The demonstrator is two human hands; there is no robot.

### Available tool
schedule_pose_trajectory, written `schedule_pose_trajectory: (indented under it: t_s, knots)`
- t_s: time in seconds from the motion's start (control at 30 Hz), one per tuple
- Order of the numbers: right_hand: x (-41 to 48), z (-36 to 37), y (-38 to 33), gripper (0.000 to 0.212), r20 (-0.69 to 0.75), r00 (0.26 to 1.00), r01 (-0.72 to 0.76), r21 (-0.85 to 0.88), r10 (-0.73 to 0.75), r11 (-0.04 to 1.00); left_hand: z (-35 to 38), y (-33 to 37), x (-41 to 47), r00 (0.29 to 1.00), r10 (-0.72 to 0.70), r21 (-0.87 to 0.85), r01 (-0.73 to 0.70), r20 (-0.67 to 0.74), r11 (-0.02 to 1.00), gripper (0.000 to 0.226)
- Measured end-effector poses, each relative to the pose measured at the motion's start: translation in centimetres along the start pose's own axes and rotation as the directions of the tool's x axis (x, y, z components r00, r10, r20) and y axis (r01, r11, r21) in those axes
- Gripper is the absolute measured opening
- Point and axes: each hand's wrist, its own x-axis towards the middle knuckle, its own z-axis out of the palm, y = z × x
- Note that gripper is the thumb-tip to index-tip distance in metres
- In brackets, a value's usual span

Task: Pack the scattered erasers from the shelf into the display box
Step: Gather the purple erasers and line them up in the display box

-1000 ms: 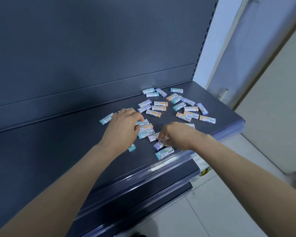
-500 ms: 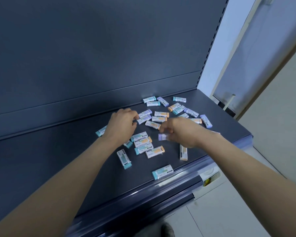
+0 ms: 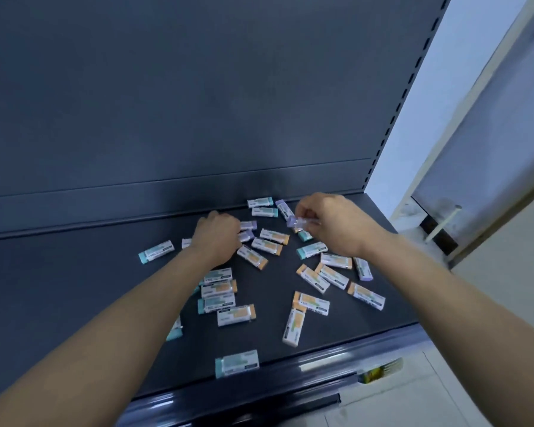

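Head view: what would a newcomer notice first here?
Small erasers lie scattered across the dark shelf. Towards the back right, the right hand pinches a purple-tipped eraser. The left hand sits among others beside it.

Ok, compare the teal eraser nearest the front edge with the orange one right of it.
The teal eraser has a teal end, the orange eraser an orange one. The teal eraser lies along the shelf edge, alone; the orange eraser points backward, touching another eraser. Both have white sleeves and lie flat.
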Motion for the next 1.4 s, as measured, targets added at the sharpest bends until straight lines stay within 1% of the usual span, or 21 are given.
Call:
schedule_pose_trajectory:
  t_s: [0.07, 0.17, 0.2, 0.27, 0.4, 0.5, 0.63, 0.77, 0.9, 1.03, 1.17, 1.3, 1.4]
  knots:
    - [0.4, -0.2, 0.4, 0.009, -0.005, 1.000, 0.017, 0.026, -0.017, 1.000, 0.1, 0.3, 0.1, 0.999, -0.046, -0.059, 0.048, 0.021, 0.997, 0.040]
    - [1.3, -0.4, 0.9, 0.012, -0.021, 0.998, 0.063, 0.035, -0.063, 0.997, -0.3, 0.6, -0.2, 0.996, -0.092, -0.132, 0.092, 0.012, 0.987, 0.030]
    - [1.7, -0.3, 0.9, 0.013, -0.020, 0.996, 0.083, 0.037, -0.083, 0.996, -0.6, 0.6, -0.5, 0.995, -0.099, -0.143, 0.095, -0.022, 0.985, 0.025]
    - [2.6, -0.2, 0.6, 0.014, -0.016, 0.991, 0.132, 0.050, -0.131, 0.990, -1.5, 0.4, -1.3, 0.985, -0.113, -0.159, 0.092, -0.132, 0.983, 0.022]
    - [4.4, 0.0, -1.7, 0.013, -0.019, 0.978, 0.209, 0.082, -0.209, 0.974, -3.2, -1.1, -4.0, 0.938, -0.152, -0.243, 0.076, -0.310, 0.967, 0.014]
    - [5.6, 0.2, -4.5, 0.010, -0.035, 0.960, 0.280, 0.099, -0.278, 0.955, -4.6, -2.8, -6.4, 0.903, -0.198, -0.271, 0.096, -0.381, 0.958, 0.011]
    - [7.1, 0.6, -9.0, 0.013, -0.058, 0.932, 0.363, 0.135, -0.359, 0.922, -5.9, -5.9, -9.4, 0.859, -0.252, -0.270, 0.138, -0.446, 0.953, 0.010]
    - [8.1, 1.5, -14.5, 0.014, -0.069, 0.910, 0.415, 0.144, -0.410, 0.898, -6.3, -10.4, -12.6, 0.811, -0.305, -0.260, 0.196, -0.499, 0.945, 0.011]
    - [8.6, 3.1, -21.0, 0.014, -0.080, 0.895, 0.446, 0.140, -0.439, 0.884, -6.3, -16.1, -16.6, 0.770, -0.318, -0.253, 0.208, -0.554, 0.945, 0.010]
    - [9.0, 5.1, -29.1, 0.015, -0.112, 0.905, 0.422, 0.135, -0.409, 0.896, -6.4, -23.4, -21.2, 0.774, -0.301, -0.230, 0.204, -0.557, 0.951, 0.011]
    - [10.0, 6.9, -38.7, 0.016, -0.114, 0.909, 0.414, 0.152, -0.400, 0.897, -7.1, -32.5, -25.6, 0.780, -0.312, -0.198, 0.243, -0.542, 0.950, 0.013]
    - [11.3, 8.6, -46.0, 0.015, -0.088, 0.917, 0.398, 0.150, -0.389, 0.905, -7.0, -41.0, -28.3, 0.824, -0.324, -0.192, 0.264, -0.465, 0.945, 0.017]
    - [12.1, 9.8, -49.3, 0.012, -0.058, 0.922, 0.388, 0.139, -0.384, 0.911, -6.1, -45.2, -28.8, 0.881, -0.295, -0.174, 0.246, -0.370, 0.953, 0.015]
